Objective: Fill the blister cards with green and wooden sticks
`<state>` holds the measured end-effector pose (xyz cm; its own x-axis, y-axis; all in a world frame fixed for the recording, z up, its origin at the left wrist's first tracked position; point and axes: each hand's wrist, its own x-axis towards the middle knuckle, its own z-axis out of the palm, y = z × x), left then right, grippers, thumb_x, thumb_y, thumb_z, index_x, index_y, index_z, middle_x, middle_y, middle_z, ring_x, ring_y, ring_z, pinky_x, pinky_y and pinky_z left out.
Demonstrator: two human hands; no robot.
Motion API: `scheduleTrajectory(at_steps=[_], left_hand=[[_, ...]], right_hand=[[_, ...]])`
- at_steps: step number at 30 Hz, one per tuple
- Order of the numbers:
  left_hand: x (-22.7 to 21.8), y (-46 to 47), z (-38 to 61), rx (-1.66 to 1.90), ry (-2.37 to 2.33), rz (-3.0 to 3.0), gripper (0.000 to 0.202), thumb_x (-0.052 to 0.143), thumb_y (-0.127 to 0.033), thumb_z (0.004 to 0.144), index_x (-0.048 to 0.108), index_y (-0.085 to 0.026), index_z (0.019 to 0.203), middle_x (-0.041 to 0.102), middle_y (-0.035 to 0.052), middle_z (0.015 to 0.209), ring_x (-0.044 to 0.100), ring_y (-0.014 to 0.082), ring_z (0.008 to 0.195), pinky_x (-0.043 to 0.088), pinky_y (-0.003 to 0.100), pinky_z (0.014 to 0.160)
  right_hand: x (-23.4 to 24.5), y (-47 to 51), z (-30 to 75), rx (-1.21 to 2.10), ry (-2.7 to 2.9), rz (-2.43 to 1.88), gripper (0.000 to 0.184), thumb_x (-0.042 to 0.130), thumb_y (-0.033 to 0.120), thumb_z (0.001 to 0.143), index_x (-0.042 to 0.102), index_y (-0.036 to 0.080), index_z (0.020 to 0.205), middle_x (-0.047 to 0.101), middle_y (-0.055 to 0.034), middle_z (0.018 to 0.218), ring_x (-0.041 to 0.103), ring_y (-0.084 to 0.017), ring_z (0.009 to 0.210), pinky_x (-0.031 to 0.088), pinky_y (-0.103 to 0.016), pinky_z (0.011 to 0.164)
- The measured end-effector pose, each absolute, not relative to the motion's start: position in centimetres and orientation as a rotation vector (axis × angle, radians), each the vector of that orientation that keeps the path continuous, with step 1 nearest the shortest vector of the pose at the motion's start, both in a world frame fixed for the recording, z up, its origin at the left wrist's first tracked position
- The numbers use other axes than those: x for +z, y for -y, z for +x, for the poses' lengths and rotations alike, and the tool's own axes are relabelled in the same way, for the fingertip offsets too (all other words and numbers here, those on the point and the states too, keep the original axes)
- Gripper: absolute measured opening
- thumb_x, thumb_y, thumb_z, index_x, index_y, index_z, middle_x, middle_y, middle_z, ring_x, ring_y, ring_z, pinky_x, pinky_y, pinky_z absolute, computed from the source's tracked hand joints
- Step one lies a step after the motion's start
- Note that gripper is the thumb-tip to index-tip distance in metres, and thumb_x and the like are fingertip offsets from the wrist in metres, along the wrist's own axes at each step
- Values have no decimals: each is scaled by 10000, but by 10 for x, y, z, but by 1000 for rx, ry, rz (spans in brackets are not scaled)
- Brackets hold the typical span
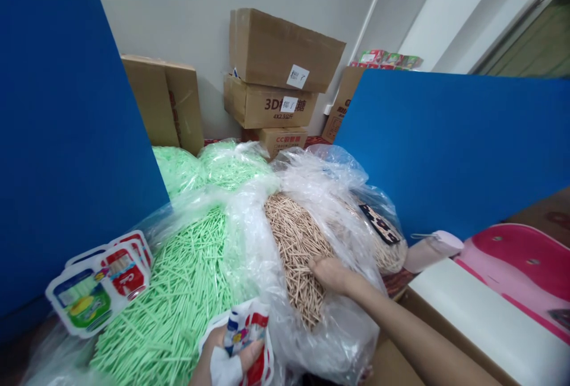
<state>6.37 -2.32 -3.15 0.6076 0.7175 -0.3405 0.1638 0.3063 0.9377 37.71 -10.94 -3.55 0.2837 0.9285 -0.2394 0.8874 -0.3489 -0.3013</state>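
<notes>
My right hand (330, 273) reaches into a clear plastic bag (312, 184) full of thin tan sticks (296, 243); its fingers are curled into the pile, pinching some sticks. My left hand (222, 353), at the bottom edge, grips a small white, red and blue printed pouch (244, 329). Beside it lies an open bag of thin green sticks (178, 309). A fan of several printed pouches (102, 285) rests on the green sticks at the left.
Blue divider panels stand at the left (66, 136) and right (454, 142). Cardboard boxes (276, 71) are stacked against the back wall. A pink stool (521, 261), a white board (481, 320) and a pale pink cylinder (431, 249) lie at the right.
</notes>
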Motion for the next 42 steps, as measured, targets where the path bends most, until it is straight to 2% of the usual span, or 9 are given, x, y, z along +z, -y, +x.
scheduleTrajectory(at_steps=[4, 9, 14, 20, 24, 31, 35, 38, 42], left_hand=[[-35, 17, 58, 388, -872, 1271, 336, 794, -418, 578, 637, -121, 574, 608, 25, 532, 528, 159, 520, 465, 242, 481], [-35, 16, 68, 409, -856, 1213, 359, 774, -439, 596, 579, -143, 541, 561, 2, 485, 491, 138, 473, 437, 249, 462], [-19, 14, 86, 496, -796, 1283, 346, 749, -420, 631, 557, -145, 549, 524, -23, 475, 448, 118, 455, 403, 241, 468], [-6, 5, 96, 594, -697, 1482, 230, 648, -359, 773, 586, -151, 697, 555, -13, 622, 502, 146, 570, 410, 243, 554], [-4, 4, 99, 699, -731, 1820, 223, 600, -323, 830, 585, -159, 680, 562, 17, 687, 534, 184, 663, 428, 279, 633], [-4, 3, 100, 878, -700, 2019, 221, 582, -231, 862, 554, -178, 650, 526, -5, 646, 524, 172, 644, 420, 271, 631], [0, 1, 100, 924, -668, 2017, 270, 570, -211, 864, 499, -185, 605, 521, -3, 634, 522, 166, 622, 414, 258, 591], [5, -2, 101, 955, -645, 2023, 267, 567, -213, 864, 506, -185, 605, 529, 1, 625, 528, 166, 608, 413, 254, 576], [11, -9, 106, 900, -589, 2016, 225, 573, -245, 870, 563, -173, 657, 574, 20, 667, 557, 178, 643, 427, 264, 604]], right_hand=[[-11, 107, 387, 665, 1484, -2226, 189, 460, 303, 870, 609, 190, 896, 648, -78, 872, 604, -229, 857, 459, -374, 817], [-3, 102, 368, 812, 1105, -1931, 367, 301, 494, 918, 532, 215, 980, 600, -24, 752, 582, -164, 639, 495, -317, 621], [2, 85, 331, 861, 824, -1608, 390, 411, 592, 856, 487, 233, 987, 527, 9, 724, 550, -135, 601, 488, -303, 615], [49, 72, 270, 832, 587, -1147, 293, 561, 495, 847, 506, 236, 972, 560, 19, 739, 602, -162, 734, 485, -359, 780], [63, 66, 234, 697, 674, -1056, 201, 472, 426, 929, 511, 246, 1011, 576, 18, 759, 611, -175, 841, 445, -390, 882], [50, 61, 209, 509, 923, -1272, 165, 385, 365, 971, 503, 255, 1008, 580, -2, 858, 565, -163, 949, 376, -380, 979], [42, 62, 207, 486, 1025, -1413, 225, 348, 368, 979, 536, 255, 1026, 606, -49, 1029, 442, -202, 1211, 302, -425, 1058], [37, 63, 213, 540, 1076, -1464, 272, 369, 396, 965, 528, 246, 1128, 536, -86, 1258, 384, -232, 1291, 300, -461, 1078], [41, 65, 231, 599, 1121, -1452, 538, 472, 434, 918, 292, 272, 1397, 406, -111, 1419, 415, -259, 1290, 381, -474, 1040]])
